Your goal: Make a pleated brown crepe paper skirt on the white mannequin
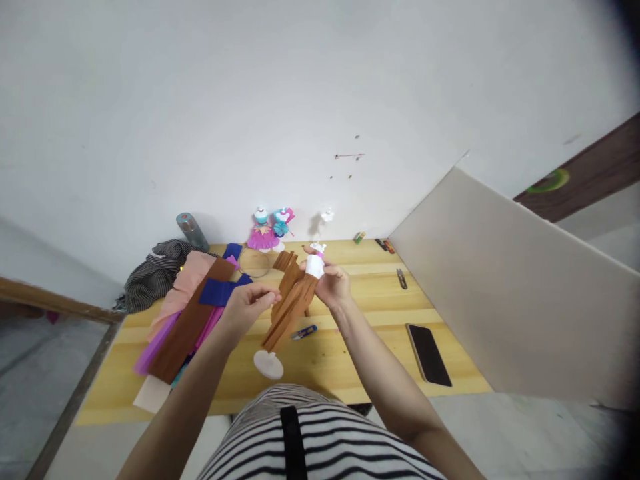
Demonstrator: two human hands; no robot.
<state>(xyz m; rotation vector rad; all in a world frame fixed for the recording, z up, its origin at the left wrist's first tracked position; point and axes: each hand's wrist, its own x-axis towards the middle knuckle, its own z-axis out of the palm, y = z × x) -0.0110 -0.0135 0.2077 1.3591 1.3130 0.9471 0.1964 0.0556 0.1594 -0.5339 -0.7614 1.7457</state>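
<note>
A small white doll-like figure [315, 265] with a pink band near its top is held in my right hand [334, 287], fingers wrapped around its upper part. Pleated brown crepe paper [291, 312] hangs from it like a skirt, slanting down toward a white round base [269, 365]. My left hand [250, 305] is beside the brown paper, thumb and fingertips pinched together. Whatever lies between those fingertips is too small to make out. Under the figure, blue-handled thread snips [305, 333] lie on the wooden table [370, 333].
Folded crepe paper [187, 327] in several colours lies left, near striped cloth [153, 277] and a bottle [192, 231]. Two dressed figures [263, 230] and a bare white one [327, 216] stand by the wall. Right are a phone [429, 355], dark snips [401, 279] and a white panel [505, 287].
</note>
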